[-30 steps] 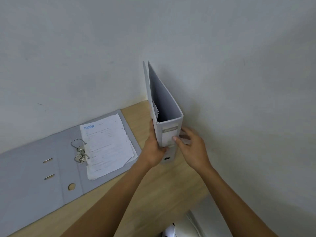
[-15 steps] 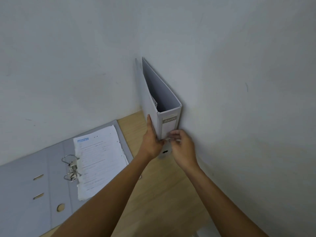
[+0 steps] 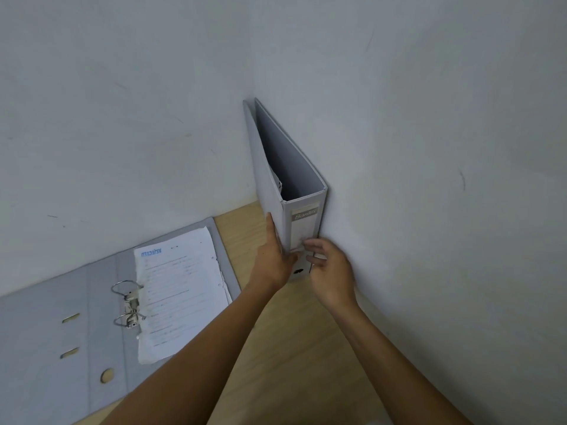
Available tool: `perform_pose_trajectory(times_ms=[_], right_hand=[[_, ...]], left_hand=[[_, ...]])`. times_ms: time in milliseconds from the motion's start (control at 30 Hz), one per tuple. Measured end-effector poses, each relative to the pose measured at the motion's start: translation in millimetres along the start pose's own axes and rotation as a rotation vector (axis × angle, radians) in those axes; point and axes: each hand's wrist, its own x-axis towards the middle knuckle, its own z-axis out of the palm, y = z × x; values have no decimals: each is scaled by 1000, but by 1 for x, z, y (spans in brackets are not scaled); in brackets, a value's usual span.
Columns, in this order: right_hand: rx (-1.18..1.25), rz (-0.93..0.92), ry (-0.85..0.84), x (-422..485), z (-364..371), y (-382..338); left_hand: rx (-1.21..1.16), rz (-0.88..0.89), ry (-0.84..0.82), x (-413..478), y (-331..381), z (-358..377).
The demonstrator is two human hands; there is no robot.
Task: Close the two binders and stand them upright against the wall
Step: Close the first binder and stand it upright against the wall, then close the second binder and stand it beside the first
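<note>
- I cannot see the foot of the standing binder (image 3: 302,228): my two hands cover the lower spine, and only the dark finger hole shows between them.
- Its spine label reads something like "Bantex", but the print is soft and I would not swear to it.
- A little paper peeps out at the top between its covers; the rest of the inside is in shadow.
- The open binder (image 3: 58,329) runs off the left and bottom edges, so I cannot see its full cover.
- The text on the sheets (image 3: 181,299) in it is too small to read, apart from a blue heading at the top left.
- My left forearm crosses the lower corner of that stack and hides it.
- The counter (image 3: 294,357) shows as pale wood, cut off at the bottom edge.
- My left hand (image 3: 271,259) lies flat along the left cover of the standing binder, fingers straight and pointing up, thumb across the lower spine.
- My right hand (image 3: 329,271) is at the right of the spine, fingers loosely curled, fingertips (image 3: 308,244) touching the lower edge of the label; I cannot tell whether it grips or only rests there.
- The two hands are close together with the spine between them, steadying it more than clamping it.
- The standing binder is closed and upright in the corner, its right cover against the right wall (image 3: 445,179), spine facing me.
- The open binder lies flat along the back wall (image 3: 122,118), rings (image 3: 129,303) showing, well to the left.
</note>
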Motion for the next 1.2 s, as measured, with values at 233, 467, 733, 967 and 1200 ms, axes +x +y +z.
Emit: perform_pose_trajectory(times_ms=[233,467,733,967,1200], right_hand=[[7,-26,-39,-3,-3,-3],[69,-48,-198,-29,9,-10],[-24,-16,-435,-74,74,18],[-137,46,-644,-121,155,37],[-157,142,-763,-175,232,39]], left_hand=[[59,-37,-84,-2,-4,-7],[-59,-13,19,-60,-8,-40],[-208,-274,180,-166,-83,-93],[-348,-468,313,-241,-146,-148],[-493,-645,437,-305,-223,-214]])
